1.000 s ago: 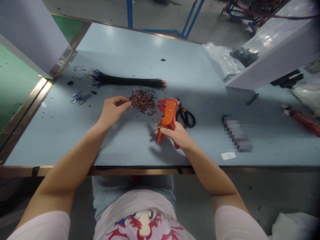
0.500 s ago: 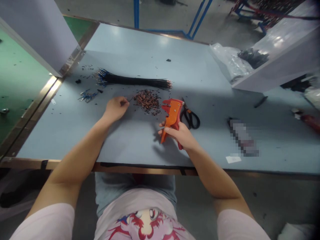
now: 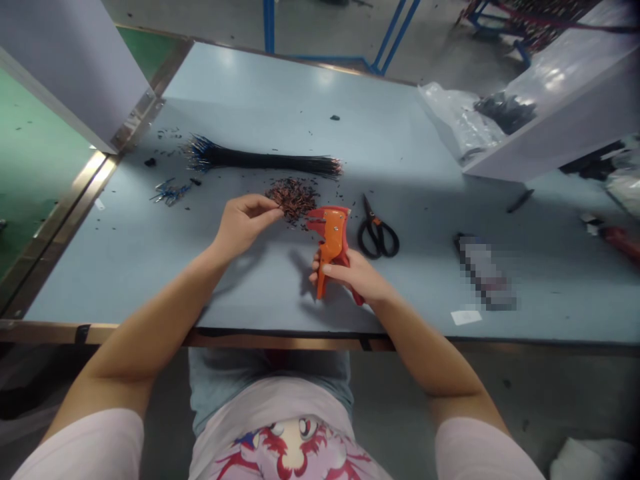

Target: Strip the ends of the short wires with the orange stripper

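Note:
My right hand (image 3: 353, 277) grips the handles of an orange wire stripper (image 3: 330, 239), which stands upright with its jaws pointing left. My left hand (image 3: 245, 221) is pinched on a small wire piece, fingertips close to the stripper's jaws. Just beyond lies a heap of short brown wire pieces (image 3: 293, 197). Farther back a long bundle of black wires (image 3: 265, 160) stretches across the blue table (image 3: 250, 87), with blue ends at its left.
Black scissors (image 3: 377, 230) lie right of the stripper. A few blue-tipped wire pieces (image 3: 170, 192) sit at the left. A white board (image 3: 555, 113) leans at the right, over a plastic bag (image 3: 455, 123). A blurred object (image 3: 485, 272) and a white label (image 3: 465, 317) lie near the front edge.
My left hand lifted from the table left of the heap and came right toward the stripper. My right hand shifted the stripper a little left, away from the scissors.

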The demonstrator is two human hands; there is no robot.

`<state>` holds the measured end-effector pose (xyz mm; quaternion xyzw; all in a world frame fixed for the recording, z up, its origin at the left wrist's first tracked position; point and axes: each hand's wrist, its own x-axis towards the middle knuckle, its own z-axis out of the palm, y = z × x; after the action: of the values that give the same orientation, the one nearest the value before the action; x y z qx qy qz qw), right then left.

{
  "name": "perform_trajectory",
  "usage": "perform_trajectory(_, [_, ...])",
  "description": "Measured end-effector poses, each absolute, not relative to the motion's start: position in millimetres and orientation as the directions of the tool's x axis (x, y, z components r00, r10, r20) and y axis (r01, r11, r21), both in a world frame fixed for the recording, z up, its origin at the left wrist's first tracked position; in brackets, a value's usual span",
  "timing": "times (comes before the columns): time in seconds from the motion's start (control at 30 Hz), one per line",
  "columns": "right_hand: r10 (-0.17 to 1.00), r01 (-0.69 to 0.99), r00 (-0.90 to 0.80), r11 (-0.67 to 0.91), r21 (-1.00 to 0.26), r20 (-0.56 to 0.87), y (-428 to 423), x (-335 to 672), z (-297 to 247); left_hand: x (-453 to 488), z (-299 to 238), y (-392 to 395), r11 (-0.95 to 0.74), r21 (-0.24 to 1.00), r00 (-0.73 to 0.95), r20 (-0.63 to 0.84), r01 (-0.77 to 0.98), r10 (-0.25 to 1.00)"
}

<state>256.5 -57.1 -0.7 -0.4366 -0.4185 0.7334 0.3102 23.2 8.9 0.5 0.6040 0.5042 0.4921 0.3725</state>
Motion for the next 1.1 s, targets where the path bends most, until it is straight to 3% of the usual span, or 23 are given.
perform_trajectory(0.3, [0.771, -0.174, -0.51, -0.528, -0.831, -0.382, -60.6, 255.4, -6.6, 29.4, 2.2, 2.5, -0.228, 0.966, 0.099, 0.217, 0.12, 0.971])
perform_trajectory(0.5, [0.743, -0.435, -0.62, -0.593, -0.678, -0.253, -60.9, 255.5, -7.3, 39.8, -5.6, -6.3, -0.323, 0.919, 0.182, 0.286, 0.226, 0.941])
perform_trajectory(0.67, [0.723, -0.49, -0.67, -0.602, -0.63, -0.17, -60.9, 256.6, -7.5, 54.2, -14.9, -18.3, -0.42, 0.872, 0.313, 0.338, 0.251, 0.888])
perform_trajectory(0.93, [0.682, -0.457, -0.714, -0.624, -0.634, -0.157, -64.5, 258.0, -12.4, 57.7, -24.6, -17.5, -0.71, 0.659, 0.457, 0.566, 0.249, 0.686])
perform_trajectory(1.1, [0.688, -0.469, -0.715, -0.605, -0.644, -0.126, -66.1, 257.3, -8.7, 55.9, -26.2, -15.9, -0.753, 0.594, 0.523, 0.562, 0.284, 0.641])
